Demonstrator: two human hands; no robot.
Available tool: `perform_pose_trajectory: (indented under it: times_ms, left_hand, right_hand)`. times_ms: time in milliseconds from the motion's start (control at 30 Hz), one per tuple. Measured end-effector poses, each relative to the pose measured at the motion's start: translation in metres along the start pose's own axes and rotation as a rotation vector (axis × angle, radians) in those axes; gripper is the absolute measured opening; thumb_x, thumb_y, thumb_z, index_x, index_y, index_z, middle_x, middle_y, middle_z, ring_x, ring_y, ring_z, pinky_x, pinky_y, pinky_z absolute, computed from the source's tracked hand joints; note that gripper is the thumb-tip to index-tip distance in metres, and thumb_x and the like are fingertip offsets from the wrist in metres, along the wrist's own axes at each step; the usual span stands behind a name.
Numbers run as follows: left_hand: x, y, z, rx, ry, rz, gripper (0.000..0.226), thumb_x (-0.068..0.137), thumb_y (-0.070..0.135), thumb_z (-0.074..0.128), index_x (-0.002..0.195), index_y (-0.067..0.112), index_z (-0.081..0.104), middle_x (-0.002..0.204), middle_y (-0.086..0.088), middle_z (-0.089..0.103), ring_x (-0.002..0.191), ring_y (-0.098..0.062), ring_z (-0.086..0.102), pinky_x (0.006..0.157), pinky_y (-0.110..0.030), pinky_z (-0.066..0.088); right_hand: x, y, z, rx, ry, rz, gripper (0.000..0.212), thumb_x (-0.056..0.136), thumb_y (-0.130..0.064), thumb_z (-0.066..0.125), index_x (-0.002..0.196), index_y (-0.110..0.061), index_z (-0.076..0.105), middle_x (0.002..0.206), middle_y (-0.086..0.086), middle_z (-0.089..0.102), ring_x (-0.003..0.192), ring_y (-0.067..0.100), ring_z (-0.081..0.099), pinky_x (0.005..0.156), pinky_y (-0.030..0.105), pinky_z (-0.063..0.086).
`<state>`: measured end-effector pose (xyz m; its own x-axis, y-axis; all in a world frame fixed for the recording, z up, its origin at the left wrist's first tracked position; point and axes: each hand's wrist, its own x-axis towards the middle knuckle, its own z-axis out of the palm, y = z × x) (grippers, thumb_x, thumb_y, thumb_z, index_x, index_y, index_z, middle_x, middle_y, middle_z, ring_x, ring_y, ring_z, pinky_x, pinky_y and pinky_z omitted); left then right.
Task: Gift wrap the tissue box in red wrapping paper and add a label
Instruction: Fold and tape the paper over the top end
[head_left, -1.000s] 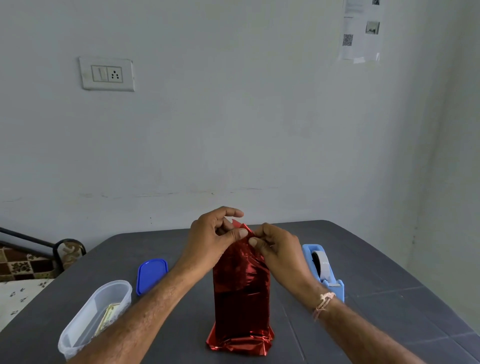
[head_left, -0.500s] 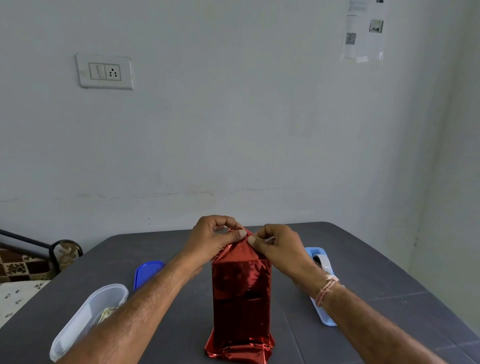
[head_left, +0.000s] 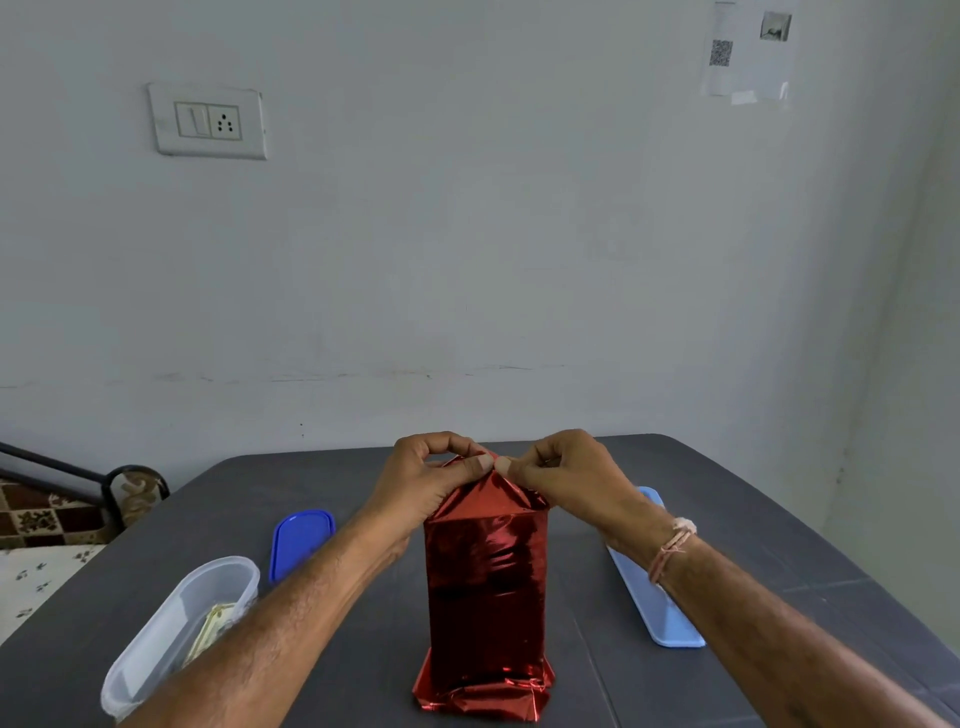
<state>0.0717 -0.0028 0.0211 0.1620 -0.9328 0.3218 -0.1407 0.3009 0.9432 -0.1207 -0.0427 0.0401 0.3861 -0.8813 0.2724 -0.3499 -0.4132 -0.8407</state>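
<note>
The tissue box (head_left: 485, 587), covered in shiny red wrapping paper, stands upright on end in the middle of the dark grey table (head_left: 753, 519). Its top paper is folded into a triangular flap, and loose paper is crumpled at the base. My left hand (head_left: 431, 483) pinches the left side of the flap's tip between thumb and curled fingers. My right hand (head_left: 566, 478) pinches the right side of the same tip. The thumbs nearly touch above the box. No label is visible.
A clear plastic container (head_left: 171, 629) with paper items inside lies at the front left, its blue lid (head_left: 301, 540) behind it. A light blue tape dispenser (head_left: 654, 597) lies right of the box, partly hidden by my right forearm. A wall stands behind the table.
Both hands have lowered and pressed the top paper down into a flatter triangular flap, thumbs drawing together at its tip. My right arm now covers more of the tape dispenser.
</note>
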Motion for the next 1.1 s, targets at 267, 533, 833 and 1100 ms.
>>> perform_pose_trajectory:
  times_ms: [267, 533, 833, 1100]
  left_hand:
    - [-0.004, -0.005, 0.005, -0.016, 0.033, -0.010, 0.011, 0.083, 0.015, 0.083, 0.091, 0.009, 0.079, 0.089, 0.003, 0.079, 0.081, -0.004, 0.074, 0.066, -0.008, 0.051]
    - [-0.001, -0.014, 0.002, 0.032, 0.083, -0.082, 0.025, 0.076, 0.020, 0.089, 0.098, 0.020, 0.077, 0.113, 0.000, 0.075, 0.102, -0.018, 0.073, 0.079, -0.025, 0.060]
    - [0.002, -0.021, 0.000, 0.065, 0.144, -0.151, 0.039, 0.074, 0.024, 0.091, 0.107, 0.022, 0.071, 0.120, -0.001, 0.066, 0.109, -0.018, 0.065, 0.076, -0.026, 0.054]
    - [0.000, -0.024, -0.005, -0.134, 0.143, -0.229, 0.053, 0.079, 0.037, 0.085, 0.121, 0.012, 0.065, 0.106, -0.006, 0.073, 0.093, -0.016, 0.072, 0.075, -0.026, 0.053]
  right_hand:
    - [0.006, -0.002, -0.006, -0.027, -0.136, 0.022, 0.036, 0.091, -0.031, 0.077, 0.071, -0.001, 0.071, 0.066, 0.005, 0.065, 0.063, 0.011, 0.058, 0.066, 0.024, 0.051]
    - [0.009, -0.002, -0.002, -0.103, -0.111, 0.002, 0.042, 0.091, -0.023, 0.076, 0.052, -0.019, 0.060, 0.048, -0.014, 0.052, 0.047, -0.001, 0.047, 0.050, 0.010, 0.040]
    - [0.011, -0.002, 0.004, -0.135, -0.078, -0.011, 0.032, 0.088, -0.033, 0.079, 0.068, -0.009, 0.073, 0.066, 0.003, 0.071, 0.059, 0.004, 0.060, 0.057, 0.016, 0.048]
    - [0.014, 0.000, 0.012, -0.136, -0.035, 0.061, 0.023, 0.086, -0.030, 0.081, 0.072, -0.012, 0.076, 0.070, -0.003, 0.074, 0.062, 0.000, 0.065, 0.058, 0.013, 0.047]
